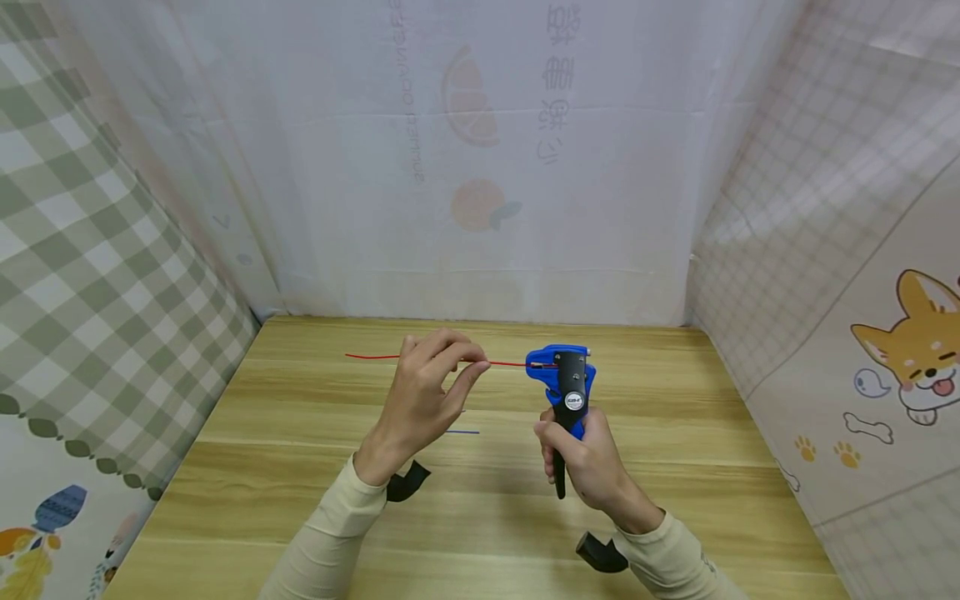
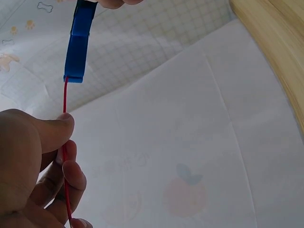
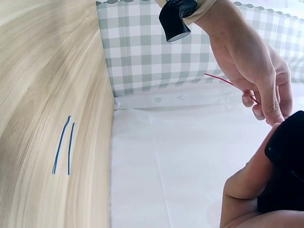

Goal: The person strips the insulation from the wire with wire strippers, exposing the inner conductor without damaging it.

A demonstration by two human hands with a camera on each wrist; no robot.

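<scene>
My left hand (image 1: 432, 387) pinches a thin red wire (image 1: 510, 364) between thumb and fingers, its free tail sticking out to the left. In my right hand (image 1: 588, 458) I grip a blue and black wire stripper (image 1: 573, 375) by its handles. The red wire's right end runs into the tool's blue jaws. From the left wrist view, the red wire (image 2: 65, 97) meets the front edge of the blue head (image 2: 77, 57). How tightly the handles are squeezed is hard to see.
Two blue wires (image 3: 61, 145) lie side by side on the wooden table (image 1: 262, 467); my left hand partly hides them in the head view. A white curtain (image 1: 337, 208) stands behind the table, with patterned cloths on both sides. Black wrist mounts (image 1: 602, 553) sit on my sleeves.
</scene>
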